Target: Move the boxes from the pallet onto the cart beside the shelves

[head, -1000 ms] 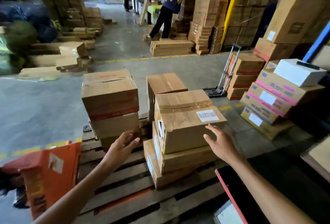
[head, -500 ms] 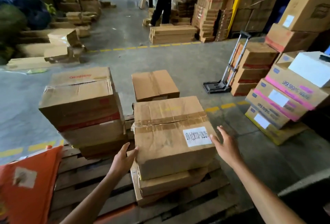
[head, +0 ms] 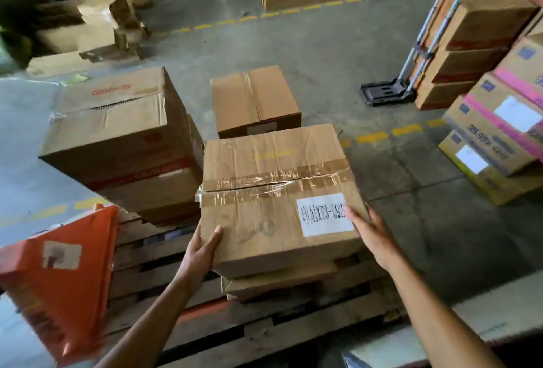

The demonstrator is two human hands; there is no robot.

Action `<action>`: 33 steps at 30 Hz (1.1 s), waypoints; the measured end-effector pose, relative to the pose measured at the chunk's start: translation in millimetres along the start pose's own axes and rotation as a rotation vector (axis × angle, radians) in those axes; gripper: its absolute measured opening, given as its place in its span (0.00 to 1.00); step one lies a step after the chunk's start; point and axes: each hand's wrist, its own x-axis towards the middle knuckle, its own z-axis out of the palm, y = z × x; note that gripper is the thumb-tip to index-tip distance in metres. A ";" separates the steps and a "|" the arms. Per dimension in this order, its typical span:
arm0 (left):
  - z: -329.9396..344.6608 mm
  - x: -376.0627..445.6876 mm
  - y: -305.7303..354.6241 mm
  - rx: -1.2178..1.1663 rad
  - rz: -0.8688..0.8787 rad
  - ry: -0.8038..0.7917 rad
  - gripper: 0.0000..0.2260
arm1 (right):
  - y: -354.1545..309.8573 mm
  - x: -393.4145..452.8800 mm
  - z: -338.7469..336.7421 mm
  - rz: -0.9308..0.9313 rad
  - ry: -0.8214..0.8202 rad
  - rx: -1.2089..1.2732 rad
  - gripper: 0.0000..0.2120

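— So, what do the fingers hold?
— Left hand [head: 202, 250] and right hand [head: 373, 235] clasp the taped brown cardboard box with a white label [head: 276, 206], fingers spread flat on its sides.
— Where does it sit?
— Atop a stack on the wooden slatted pallet [head: 264, 326]; a folding metal hand truck [head: 411, 74] stands at two o'clock on the concrete floor [head: 338, 53].

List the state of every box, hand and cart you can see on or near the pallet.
Labelled box: taped shut, topmost, gripped both sides.
Left hand: on box's left edge.
Right hand: on box's right edge.
Left stack's top box: flap seam torn.
Rear box: taped shut.
Hand truck: upright, unloaded.
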 end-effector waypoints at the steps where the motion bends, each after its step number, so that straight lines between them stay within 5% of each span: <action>1: -3.7 -0.5 0.5 -0.022 -0.016 -0.021 0.22 | 1.8 0.2 0.4 0.004 -0.005 0.007 0.24; 8: -60.6 -28.0 37.6 -0.038 0.008 -0.154 0.24 | -70.9 -66.5 21.7 -0.088 0.009 0.077 0.31; 14: -122.9 -78.7 64.5 -0.089 0.216 -0.330 0.23 | -119.3 -174.4 58.9 -0.264 0.212 0.137 0.29; 17: -152.9 -100.3 73.2 -0.087 0.342 -0.429 0.42 | -127.7 -240.5 76.8 -0.366 0.374 0.238 0.29; 20: -170.8 -126.5 77.7 -0.081 0.382 -0.535 0.31 | -131.6 -310.7 82.7 -0.404 0.475 0.282 0.29; 25: -157.7 -178.1 83.9 -0.053 0.376 -0.725 0.19 | -124.4 -426.6 72.2 -0.434 0.642 0.288 0.29; 30: -114.0 -243.1 66.1 -0.051 0.362 -0.912 0.31 | -92.6 -544.8 57.5 -0.410 0.813 0.331 0.37; 33: -82.1 -294.7 45.6 0.052 0.393 -1.030 0.27 | -62.0 -618.2 48.4 -0.367 0.963 0.346 0.35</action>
